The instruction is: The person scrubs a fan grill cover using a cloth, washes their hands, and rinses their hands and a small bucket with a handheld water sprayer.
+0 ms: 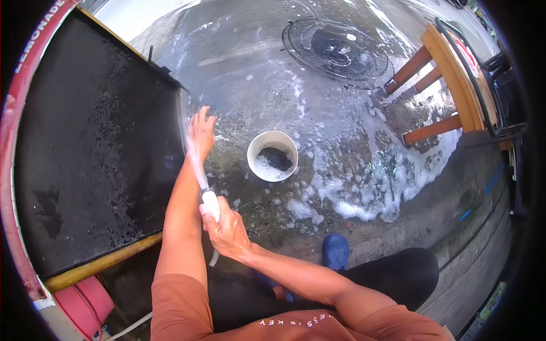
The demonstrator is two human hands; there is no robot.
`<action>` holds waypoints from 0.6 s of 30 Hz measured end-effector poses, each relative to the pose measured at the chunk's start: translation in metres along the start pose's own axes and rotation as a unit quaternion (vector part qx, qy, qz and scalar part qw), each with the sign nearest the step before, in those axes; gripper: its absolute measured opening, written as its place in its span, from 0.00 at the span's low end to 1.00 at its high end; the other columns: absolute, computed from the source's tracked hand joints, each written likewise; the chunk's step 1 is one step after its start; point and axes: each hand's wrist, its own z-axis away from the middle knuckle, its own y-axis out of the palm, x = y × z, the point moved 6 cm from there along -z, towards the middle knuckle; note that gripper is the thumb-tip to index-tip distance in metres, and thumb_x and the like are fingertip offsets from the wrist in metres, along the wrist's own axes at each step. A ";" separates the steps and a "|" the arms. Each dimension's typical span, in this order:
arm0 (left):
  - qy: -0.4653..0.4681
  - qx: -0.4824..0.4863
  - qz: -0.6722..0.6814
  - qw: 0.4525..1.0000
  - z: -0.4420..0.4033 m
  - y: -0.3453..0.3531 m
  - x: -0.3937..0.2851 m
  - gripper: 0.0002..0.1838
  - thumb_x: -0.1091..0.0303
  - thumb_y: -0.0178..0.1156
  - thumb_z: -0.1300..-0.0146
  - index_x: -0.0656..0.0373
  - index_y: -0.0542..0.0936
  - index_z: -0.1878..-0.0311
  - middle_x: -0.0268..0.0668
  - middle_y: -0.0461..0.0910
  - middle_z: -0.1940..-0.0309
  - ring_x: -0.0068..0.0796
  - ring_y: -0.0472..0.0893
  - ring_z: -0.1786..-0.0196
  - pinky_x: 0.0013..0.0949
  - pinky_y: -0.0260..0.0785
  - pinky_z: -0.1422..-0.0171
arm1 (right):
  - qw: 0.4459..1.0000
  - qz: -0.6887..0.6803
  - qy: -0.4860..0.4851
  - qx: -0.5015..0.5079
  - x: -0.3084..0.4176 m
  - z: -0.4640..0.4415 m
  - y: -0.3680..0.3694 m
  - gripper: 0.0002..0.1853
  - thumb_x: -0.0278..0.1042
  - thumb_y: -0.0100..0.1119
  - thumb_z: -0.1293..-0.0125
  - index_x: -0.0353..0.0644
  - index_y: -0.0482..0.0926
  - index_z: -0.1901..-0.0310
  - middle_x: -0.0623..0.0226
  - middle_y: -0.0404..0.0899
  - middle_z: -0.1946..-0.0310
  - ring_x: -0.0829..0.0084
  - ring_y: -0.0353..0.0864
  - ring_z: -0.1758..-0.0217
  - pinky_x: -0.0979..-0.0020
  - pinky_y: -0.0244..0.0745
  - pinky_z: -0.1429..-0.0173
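My right hand [227, 232] is wrapped around a white spray nozzle [210, 203], and a stream of water [195, 159] shoots from its tip. The water passes close along my left hand [202, 133], which is stretched forward with its fingers extended and nothing in it. Below my right hand a short piece of pale hose [214, 259] shows. To the right of my left hand stands a white bucket [255, 149] with dark, foamy water inside. Beside my left arm is a large black panel [102, 142] with wet spots, framed in wood and red trim.
Soap foam [352, 199] spreads over the wet concrete floor. A round wire fan guard [338, 51] lies at the back. On the right stands a wooden-legged stool [449, 85]. A pink tub [85, 307] sits at lower left, near a white hose [133, 325].
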 end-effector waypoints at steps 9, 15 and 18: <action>-0.377 0.197 0.295 0.855 0.001 0.055 0.031 0.16 0.57 0.57 0.28 0.64 0.81 0.58 0.42 0.83 0.78 0.36 0.87 0.66 0.42 0.76 0.59 | 1.000 0.007 0.014 -0.019 -0.006 0.000 0.002 0.17 0.43 0.51 0.22 0.34 0.66 0.55 0.48 0.77 0.77 0.44 0.80 0.72 0.51 0.72 0.65; -0.382 0.134 0.698 0.591 0.017 0.076 0.015 0.13 0.61 0.67 0.33 0.62 0.82 0.56 0.38 0.83 0.61 0.29 0.82 0.62 0.29 0.77 0.55 | 1.000 0.016 0.008 -0.013 -0.012 -0.005 0.002 0.16 0.42 0.50 0.21 0.35 0.67 0.55 0.56 0.78 0.76 0.58 0.81 0.73 0.58 0.74 0.65; -0.467 0.133 0.712 0.507 0.019 0.058 0.001 0.11 0.61 0.68 0.33 0.59 0.81 0.62 0.32 0.78 0.69 0.26 0.80 0.67 0.30 0.75 0.62 | 1.000 0.019 0.013 -0.015 -0.012 -0.005 0.005 0.17 0.44 0.50 0.21 0.35 0.66 0.55 0.51 0.78 0.76 0.49 0.80 0.72 0.53 0.72 0.65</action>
